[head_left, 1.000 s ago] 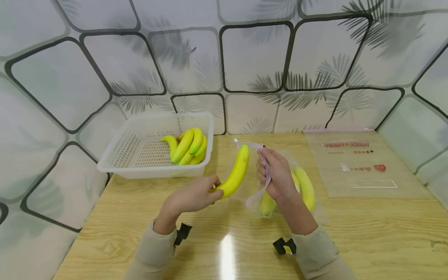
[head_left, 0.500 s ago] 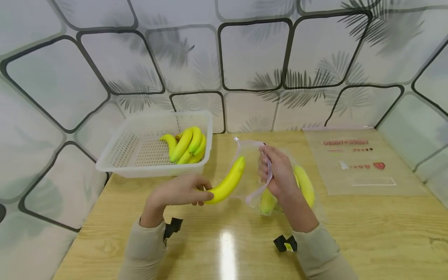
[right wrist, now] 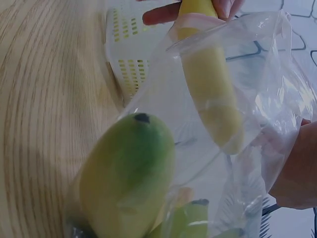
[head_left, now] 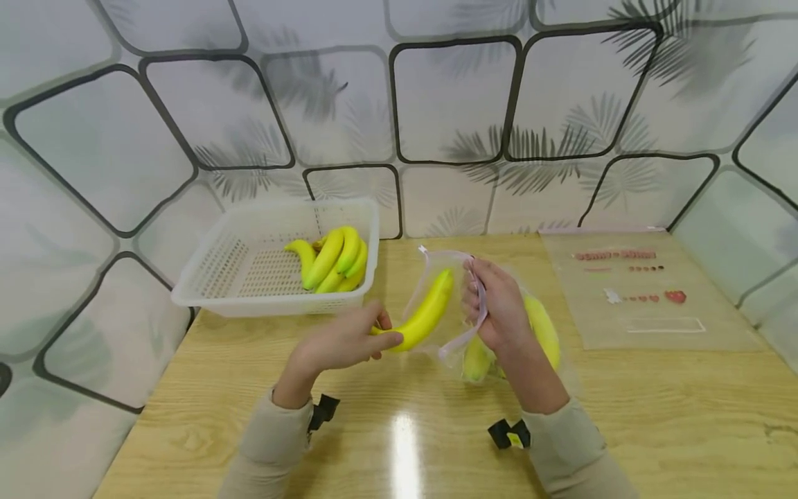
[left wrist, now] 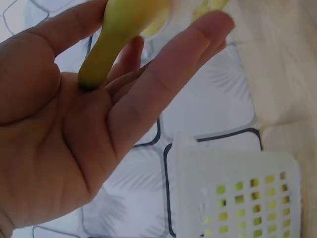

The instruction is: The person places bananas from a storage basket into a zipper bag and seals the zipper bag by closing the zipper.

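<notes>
My left hand point(head_left: 343, 338) pinches a yellow banana point(head_left: 429, 312) near its stem between thumb and fingers. From the left wrist view, the stem end point(left wrist: 99, 59) lies over the palm. My right hand point(head_left: 501, 308) grips the lilac rim of a clear zip bag point(head_left: 464, 339), whose mouth gapes toward the left hand. In the right wrist view the held banana point(right wrist: 210, 84) reaches through the mouth, its tip inside the bag. Lower in the bag lie other yellow bananas point(head_left: 544, 333), partly hidden by the right hand and wrist; one green-tinged end point(right wrist: 129, 173) shows large.
A white perforated basket point(head_left: 274, 305) with several bananas point(head_left: 337, 260) stands at the back left by the patterned wall. Flat on the wooden table point(head_left: 249, 430) at the right lies another clear zip bag point(head_left: 661, 326) with red printing.
The left hand first drew the banana back to the left and down, then moved it right again, into the bag's mouth. The right hand stays nearly still on the rim.
</notes>
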Tool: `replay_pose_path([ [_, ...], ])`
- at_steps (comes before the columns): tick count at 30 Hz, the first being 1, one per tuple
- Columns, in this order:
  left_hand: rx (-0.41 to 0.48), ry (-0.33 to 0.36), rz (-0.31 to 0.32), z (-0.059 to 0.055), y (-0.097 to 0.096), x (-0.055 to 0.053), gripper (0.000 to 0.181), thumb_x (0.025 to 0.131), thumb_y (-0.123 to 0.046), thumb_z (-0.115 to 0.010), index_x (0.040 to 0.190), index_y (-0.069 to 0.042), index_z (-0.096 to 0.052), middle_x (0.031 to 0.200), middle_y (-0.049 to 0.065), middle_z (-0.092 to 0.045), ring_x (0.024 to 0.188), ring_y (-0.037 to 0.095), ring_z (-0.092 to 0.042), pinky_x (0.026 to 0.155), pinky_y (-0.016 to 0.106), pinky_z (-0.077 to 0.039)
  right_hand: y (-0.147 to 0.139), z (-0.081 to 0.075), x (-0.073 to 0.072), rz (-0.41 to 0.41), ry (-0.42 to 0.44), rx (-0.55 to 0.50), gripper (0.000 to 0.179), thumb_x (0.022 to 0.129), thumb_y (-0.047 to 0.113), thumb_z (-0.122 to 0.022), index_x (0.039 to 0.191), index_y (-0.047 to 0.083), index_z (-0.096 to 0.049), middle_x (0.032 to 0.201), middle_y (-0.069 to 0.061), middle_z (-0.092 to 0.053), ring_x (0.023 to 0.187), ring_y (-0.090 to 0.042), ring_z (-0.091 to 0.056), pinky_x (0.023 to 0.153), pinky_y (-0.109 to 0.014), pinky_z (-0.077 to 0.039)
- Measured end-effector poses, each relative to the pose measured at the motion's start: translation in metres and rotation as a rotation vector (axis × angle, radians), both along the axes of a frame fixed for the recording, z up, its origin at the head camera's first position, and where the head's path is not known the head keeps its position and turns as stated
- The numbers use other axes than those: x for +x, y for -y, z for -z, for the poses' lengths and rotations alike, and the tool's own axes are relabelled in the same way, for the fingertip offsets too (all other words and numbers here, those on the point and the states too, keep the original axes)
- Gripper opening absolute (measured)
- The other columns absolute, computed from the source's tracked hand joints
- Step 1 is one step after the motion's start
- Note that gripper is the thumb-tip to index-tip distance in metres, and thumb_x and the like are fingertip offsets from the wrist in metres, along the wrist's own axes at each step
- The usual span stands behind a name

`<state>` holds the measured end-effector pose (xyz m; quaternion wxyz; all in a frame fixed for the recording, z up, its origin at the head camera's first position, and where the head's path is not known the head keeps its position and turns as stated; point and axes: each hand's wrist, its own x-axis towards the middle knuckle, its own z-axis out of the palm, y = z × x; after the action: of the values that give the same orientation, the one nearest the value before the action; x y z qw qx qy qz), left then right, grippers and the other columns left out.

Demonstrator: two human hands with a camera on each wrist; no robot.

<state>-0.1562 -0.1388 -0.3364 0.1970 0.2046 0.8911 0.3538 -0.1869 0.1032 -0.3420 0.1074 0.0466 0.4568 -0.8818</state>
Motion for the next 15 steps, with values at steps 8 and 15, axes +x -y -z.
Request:
replay_pose_path([
  [8,0.070,0.018,-0.019,0.008,-0.019,0.002,0.021,0.104,-0.022,-0.054,0.111,-0.004,-0.047,0.094,0.009,-0.065,0.079,0.022,-0.065,0.062,0.029,-0.048,-0.002,0.000,0.001,0.007,0.008,-0.034,0.024,0.109,0.023,-0.039,0.094,0.011,-0.054,0.065,0.006,-0.042,0.046,-0.003,-0.033,0.039,-0.015,-0.029],
  [15,0.153,0.074,0.047,0.009,-0.019,0.003,0.025,0.106,-0.010,-0.038,0.128,-0.001,-0.030,0.106,0.017,-0.058,0.090,0.034,-0.066,0.076,0.036,-0.054,-0.002,-0.001,0.000,0.006,0.000,-0.047,0.024,0.109,0.022,-0.038,0.096,0.009,-0.053,0.065,0.006,-0.043,0.046,-0.004,-0.035,0.039,-0.015,-0.030],
])
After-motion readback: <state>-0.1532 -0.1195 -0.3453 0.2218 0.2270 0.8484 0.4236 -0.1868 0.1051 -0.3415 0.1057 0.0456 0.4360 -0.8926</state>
